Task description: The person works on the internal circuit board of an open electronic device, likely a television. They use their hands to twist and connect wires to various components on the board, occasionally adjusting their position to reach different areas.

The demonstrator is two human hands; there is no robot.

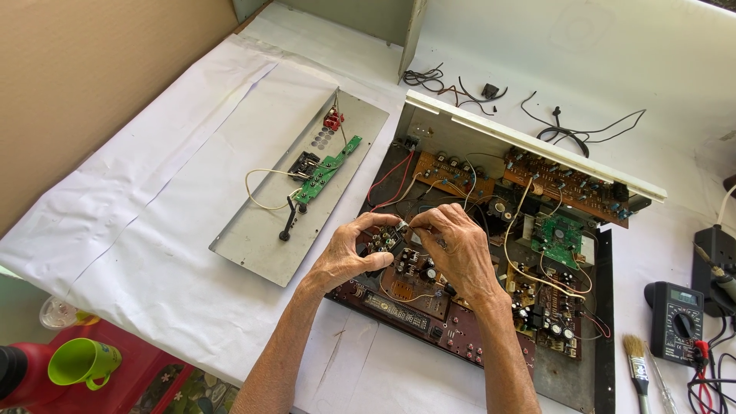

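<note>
My left hand (349,257) and my right hand (458,247) meet over an opened electronic chassis (606,307). Together they pinch a small dark circuit part (386,239) with several components on it, held just above the brown circuit boards (414,280). Left thumb and fingers grip its left side; the right fingertips close on its upper right corner. A dark front panel with a display strip (399,313) lies along the near edge of the chassis. Orange-brown boards (563,184) and a green board (557,236) sit further back, laced with yellow and red wires.
A detached grey metal panel (253,245) with a small green board (326,169) lies to the left on white paper. Loose black wires (571,132) rest behind the chassis. A multimeter (676,320), a brush (636,360) and a black adapter (713,257) sit right. A green cup (83,362) stands below left.
</note>
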